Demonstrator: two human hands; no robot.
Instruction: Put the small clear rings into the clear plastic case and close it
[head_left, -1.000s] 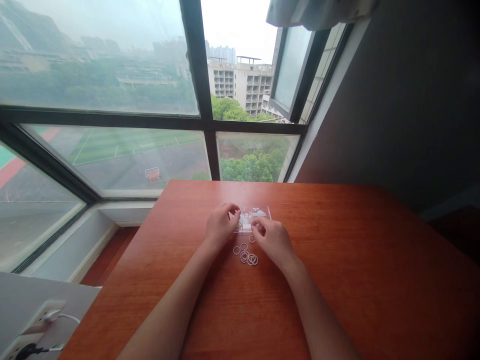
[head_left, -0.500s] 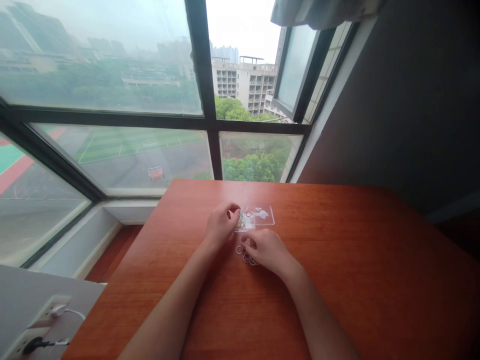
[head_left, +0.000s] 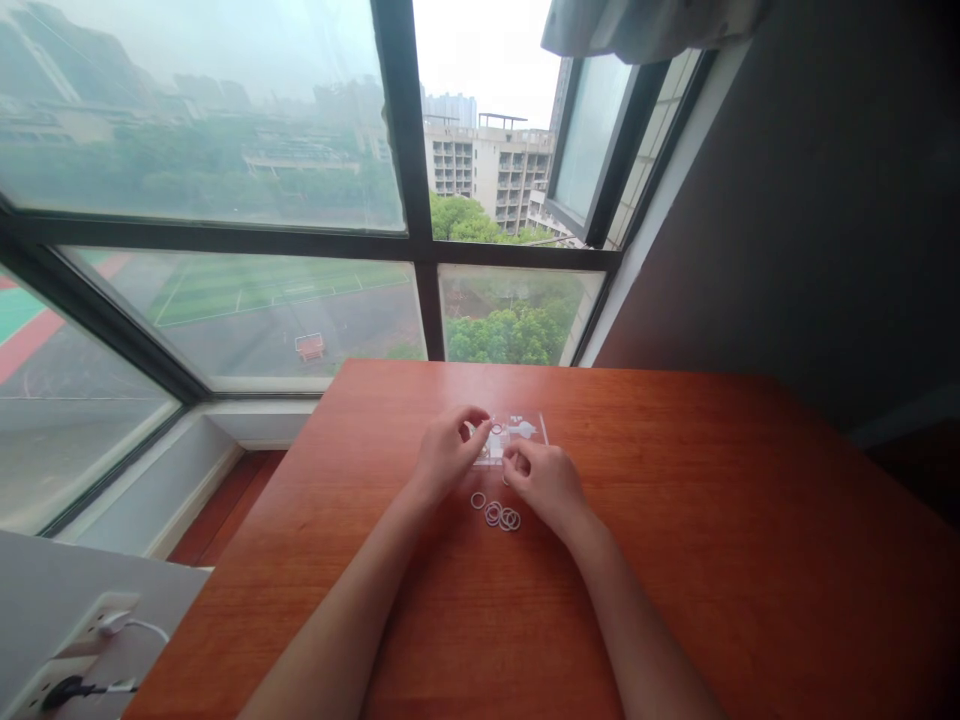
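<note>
A clear plastic box (head_left: 534,440) lies flat on the wooden table, with rings and small pieces in its left part, partly behind my left hand. My left hand (head_left: 447,447) is at the box's left side, thumb and forefinger curled together over it. What they pinch, if anything, is hidden. Just in front of the box, my right hand (head_left: 551,485) pinches a small pale ring (head_left: 505,480), mostly covered by the fingers. Below, a single ring (head_left: 478,500) lies apart from a cluster of several overlapping rings (head_left: 502,516).
The reddish-brown table (head_left: 675,480) reaches to the window frame (head_left: 517,255) at the back. A wall (head_left: 780,200) stands at the right. At lower left, plugs with cables sit in wall sockets (head_left: 97,625).
My right hand has moved up and slightly right, away from the ring cluster to the box's near edge, with a ring between its fingers. My left hand has shifted slightly right over the box.
</note>
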